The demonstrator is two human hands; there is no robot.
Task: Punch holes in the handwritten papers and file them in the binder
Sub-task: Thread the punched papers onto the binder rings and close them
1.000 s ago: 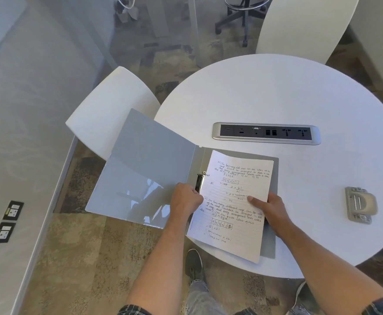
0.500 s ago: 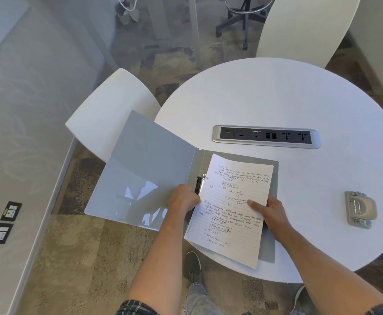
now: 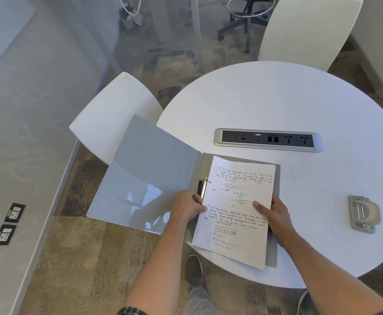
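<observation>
A grey binder (image 3: 149, 178) lies open at the near left edge of the round white table (image 3: 288, 105), its front cover hanging out over the floor. The handwritten papers (image 3: 238, 210) lie on its right half beside the black ring clip (image 3: 201, 187). My left hand (image 3: 189, 206) has its fingers curled at the clip and the papers' left edge. My right hand (image 3: 274, 215) pinches the papers' right edge, thumb on top. A grey hole punch (image 3: 363, 213) sits on the table to the right, apart from both hands.
A silver power and socket strip (image 3: 267, 140) is set into the table's middle. White chairs stand at the left (image 3: 115, 114) and the far side (image 3: 306, 30). A wall with floor sockets (image 3: 10, 223) runs along the left.
The view has shifted slightly. The papers have slid a little toward the ring clip, with both hands staying at their edges.
</observation>
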